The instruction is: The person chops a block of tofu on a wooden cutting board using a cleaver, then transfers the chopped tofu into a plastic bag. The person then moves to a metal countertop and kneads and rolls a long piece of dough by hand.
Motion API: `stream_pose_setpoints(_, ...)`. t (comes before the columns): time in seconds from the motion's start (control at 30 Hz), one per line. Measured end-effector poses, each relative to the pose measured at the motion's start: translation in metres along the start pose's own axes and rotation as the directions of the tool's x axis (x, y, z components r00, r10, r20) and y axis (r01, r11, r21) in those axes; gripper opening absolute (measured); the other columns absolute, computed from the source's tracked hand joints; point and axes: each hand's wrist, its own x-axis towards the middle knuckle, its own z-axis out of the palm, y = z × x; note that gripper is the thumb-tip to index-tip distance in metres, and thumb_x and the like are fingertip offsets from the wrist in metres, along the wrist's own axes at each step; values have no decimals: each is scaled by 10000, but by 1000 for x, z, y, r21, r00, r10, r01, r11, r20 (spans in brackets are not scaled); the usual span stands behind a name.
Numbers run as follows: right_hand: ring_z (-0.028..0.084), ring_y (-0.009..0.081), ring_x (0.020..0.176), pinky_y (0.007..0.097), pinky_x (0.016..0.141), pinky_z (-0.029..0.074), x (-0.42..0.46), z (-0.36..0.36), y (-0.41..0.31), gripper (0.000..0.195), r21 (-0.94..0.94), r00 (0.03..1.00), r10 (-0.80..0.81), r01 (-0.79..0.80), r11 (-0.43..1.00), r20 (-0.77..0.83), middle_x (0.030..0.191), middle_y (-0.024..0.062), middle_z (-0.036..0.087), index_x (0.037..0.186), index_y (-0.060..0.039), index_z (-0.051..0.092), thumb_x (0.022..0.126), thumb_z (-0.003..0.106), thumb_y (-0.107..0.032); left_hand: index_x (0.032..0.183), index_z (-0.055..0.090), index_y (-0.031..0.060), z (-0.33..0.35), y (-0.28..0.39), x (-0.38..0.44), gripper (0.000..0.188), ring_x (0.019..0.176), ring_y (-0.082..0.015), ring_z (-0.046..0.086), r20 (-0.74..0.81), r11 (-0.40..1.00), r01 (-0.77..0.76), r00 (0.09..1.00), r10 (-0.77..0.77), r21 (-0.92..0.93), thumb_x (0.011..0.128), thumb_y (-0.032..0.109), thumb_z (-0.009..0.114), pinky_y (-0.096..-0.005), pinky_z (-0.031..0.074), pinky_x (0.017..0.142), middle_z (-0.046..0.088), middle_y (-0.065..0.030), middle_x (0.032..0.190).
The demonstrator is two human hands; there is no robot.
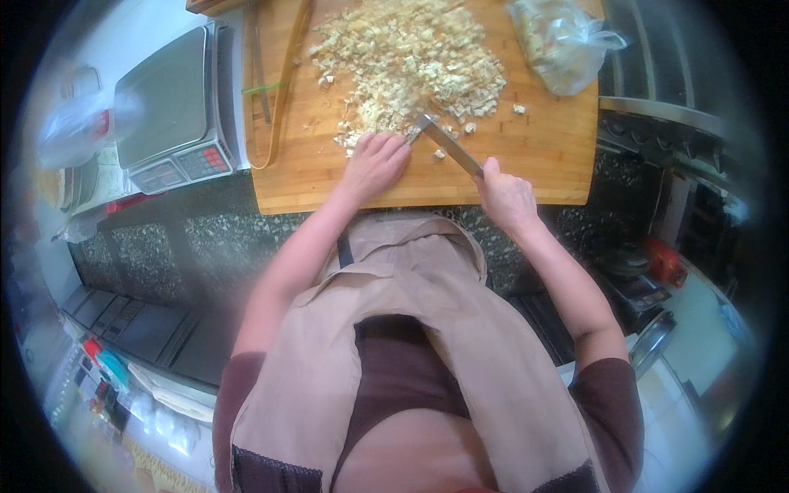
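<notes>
A heap of chopped pale food pieces (413, 68), some with brownish edges, covers the upper middle of a wooden cutting board (542, 179). My right hand (508, 196) grips the handle of a knife (453, 148), its metal blade slanting up and left to the near edge of the heap. Beside the blade's far end, my left hand (378, 161) rests palm down on the board, fingers bent and close together. Small pieces lie by its fingertips; whether it pins any is hidden. A few loose bits lie about the blade.
A digital weighing scale (166, 105) with a keypad stands left of the board. On the board's left side lies a narrow U-shaped wooden strip (286, 92) with a green band. A knotted clear plastic bag (558, 49) with contents sits at the upper right. Speckled stone (203, 246) shows below.
</notes>
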Motion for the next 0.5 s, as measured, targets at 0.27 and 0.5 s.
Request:
stream_pose_setpoints(0.27, 645, 404, 616, 522, 556, 500, 24, 40, 0, 163, 105, 995, -38, 47, 993, -87, 622, 202, 627, 924, -28, 447, 886, 525, -166, 959, 631, 142, 13, -4, 5, 173, 1039, -160, 532, 13, 998, -56, 998, 56, 16, 793, 184, 659, -339, 369, 902, 586, 17, 1034)
stream_pose_setpoints(0.5, 640, 397, 598, 510, 536, 498, 4, 26, -4, 204, 107, 998, -44, 48, 993, -42, 609, 192, 623, 904, -35, 451, 896, 556, -209, 1033, 623, 153, 12, -10, 7, 251, 1065, -162, 530, 68, 996, -86, 994, 84, 27, 790, 187, 674, -361, 363, 915, 594, 10, 1102)
